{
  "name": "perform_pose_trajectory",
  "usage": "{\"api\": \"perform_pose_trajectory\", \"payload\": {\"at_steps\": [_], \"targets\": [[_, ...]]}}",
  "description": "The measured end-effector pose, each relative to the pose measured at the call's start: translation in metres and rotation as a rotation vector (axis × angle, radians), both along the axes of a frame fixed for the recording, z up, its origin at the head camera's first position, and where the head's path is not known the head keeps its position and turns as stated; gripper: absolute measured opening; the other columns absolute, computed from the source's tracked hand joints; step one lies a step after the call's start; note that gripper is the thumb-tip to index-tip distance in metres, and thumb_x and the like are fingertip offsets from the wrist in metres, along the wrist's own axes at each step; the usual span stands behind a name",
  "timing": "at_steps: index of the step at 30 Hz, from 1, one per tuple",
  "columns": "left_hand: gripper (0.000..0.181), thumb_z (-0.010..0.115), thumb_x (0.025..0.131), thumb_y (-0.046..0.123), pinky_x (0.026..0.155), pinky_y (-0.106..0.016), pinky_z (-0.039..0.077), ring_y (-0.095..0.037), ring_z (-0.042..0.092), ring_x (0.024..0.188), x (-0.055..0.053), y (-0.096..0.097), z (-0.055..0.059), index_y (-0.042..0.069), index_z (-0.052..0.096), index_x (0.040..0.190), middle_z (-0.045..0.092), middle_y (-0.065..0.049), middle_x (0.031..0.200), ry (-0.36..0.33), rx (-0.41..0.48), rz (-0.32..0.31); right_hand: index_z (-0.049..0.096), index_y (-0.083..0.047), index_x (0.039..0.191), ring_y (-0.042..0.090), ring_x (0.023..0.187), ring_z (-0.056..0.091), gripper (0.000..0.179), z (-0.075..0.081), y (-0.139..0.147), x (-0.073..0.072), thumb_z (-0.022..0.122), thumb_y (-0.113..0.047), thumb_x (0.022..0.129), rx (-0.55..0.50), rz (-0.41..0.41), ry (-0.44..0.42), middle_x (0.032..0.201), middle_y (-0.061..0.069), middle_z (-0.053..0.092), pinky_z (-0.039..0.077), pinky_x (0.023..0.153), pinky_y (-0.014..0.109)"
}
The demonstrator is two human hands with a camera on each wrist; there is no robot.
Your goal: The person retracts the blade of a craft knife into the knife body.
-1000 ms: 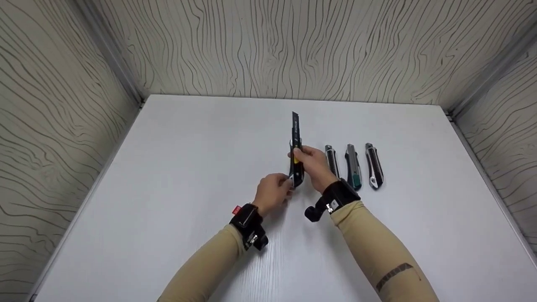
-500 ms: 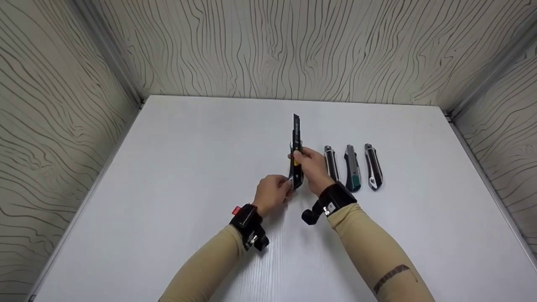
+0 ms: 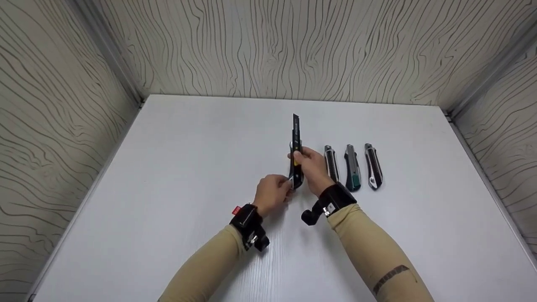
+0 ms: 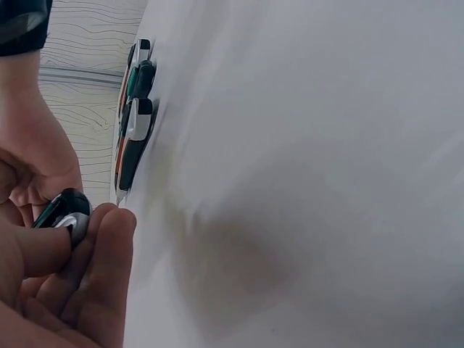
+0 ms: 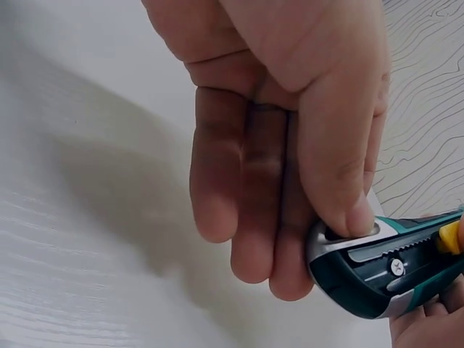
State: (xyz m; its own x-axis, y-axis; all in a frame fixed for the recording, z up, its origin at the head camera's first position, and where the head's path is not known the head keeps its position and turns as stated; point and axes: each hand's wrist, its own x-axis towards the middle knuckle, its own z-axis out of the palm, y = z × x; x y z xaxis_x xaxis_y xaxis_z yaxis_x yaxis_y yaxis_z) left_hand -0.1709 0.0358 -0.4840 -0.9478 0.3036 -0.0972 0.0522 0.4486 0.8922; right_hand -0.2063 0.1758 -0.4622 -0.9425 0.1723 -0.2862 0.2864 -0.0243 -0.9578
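Note:
In the head view a box cutter stands tilted up over the table, its dark blade pointing away. My right hand grips its handle, thumb by the yellow slider. The thumb and fingers of my left hand pinch the silver tail end. In the right wrist view the left thumb presses on that silver end of the dark green handle. Three more box cutters lie in a row to the right: a black and white one, a grey and green one and another black and white one.
The white table has a patterned wall behind it and more walls at both sides. A black strap with a camera sits on each wrist. The nearest lying box cutter is beside my right hand.
Over the last second both hands and the box cutter stay almost where they are, with only a slight shift of the right arm. The lying box cutters have not moved.

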Motion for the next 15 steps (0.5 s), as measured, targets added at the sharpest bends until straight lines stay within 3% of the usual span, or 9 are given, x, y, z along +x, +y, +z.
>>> {"api": "perform_pose_trajectory", "payload": {"at_steps": [10,15], "targets": [[0.022,0.055,0.097,0.016,0.054,-0.019,0.044,-0.007,0.057,0.056,-0.0014,-0.0049,0.0021,0.005,0.074,0.093,0.073,-0.009,0.076,0.006,-0.004,0.013,0.052,-0.004,0.137,0.021,0.125,0.053,0.037,0.0011,-0.0004,-0.0005,0.050,-0.015,0.101,-0.023,0.056,0.008,0.132,0.015,0.062,0.038,0.104,0.032],[0.021,0.055,0.097,0.015,0.054,-0.019,0.048,-0.012,0.064,0.061,-0.0016,-0.0063,0.0019,0.005,0.074,0.095,0.073,-0.006,0.076,0.030,0.003,0.021,0.052,-0.004,0.135,0.020,0.124,0.053,0.037,0.0002,0.0033,0.0007,0.050,-0.019,0.102,-0.020,0.111,0.041,0.133,0.016,0.061,0.038,0.106,0.032]]}}
